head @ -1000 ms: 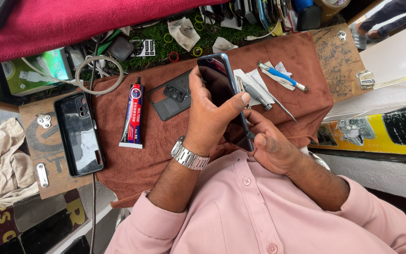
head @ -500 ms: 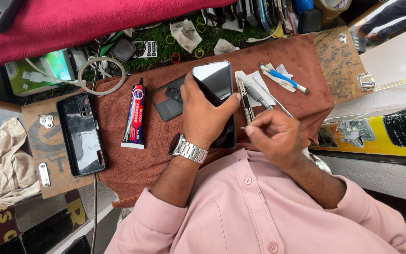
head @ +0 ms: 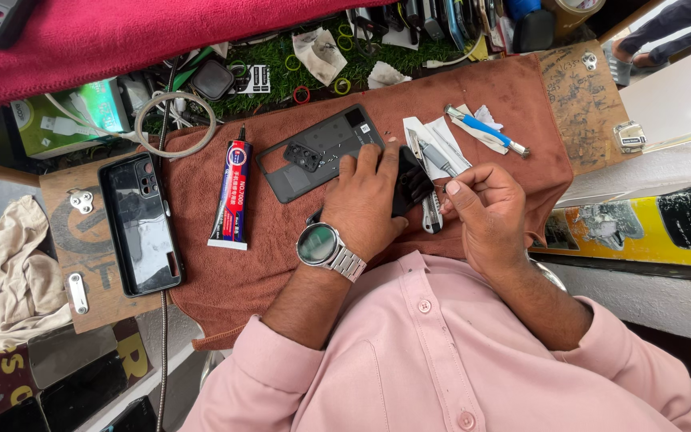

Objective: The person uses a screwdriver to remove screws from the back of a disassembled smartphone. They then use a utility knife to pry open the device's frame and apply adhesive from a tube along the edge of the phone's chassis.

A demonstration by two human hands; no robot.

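Phone [head: 408,186] pressed flat on brown cloth [head: 281,264] under left hand [head: 365,204]; right hand [head: 485,212] fingers pinched together, grasped object indiscernible; glue tube [head: 232,192] lay nearby

My left hand [head: 369,200] lies palm down, fingers spread toward twelve o'clock, forearm running back to seven o'clock, sleeve rolled above the wrist. My right hand [head: 485,212] sits just beside it at three o'clock, fingers curled, thumb and forefinger pinched together.
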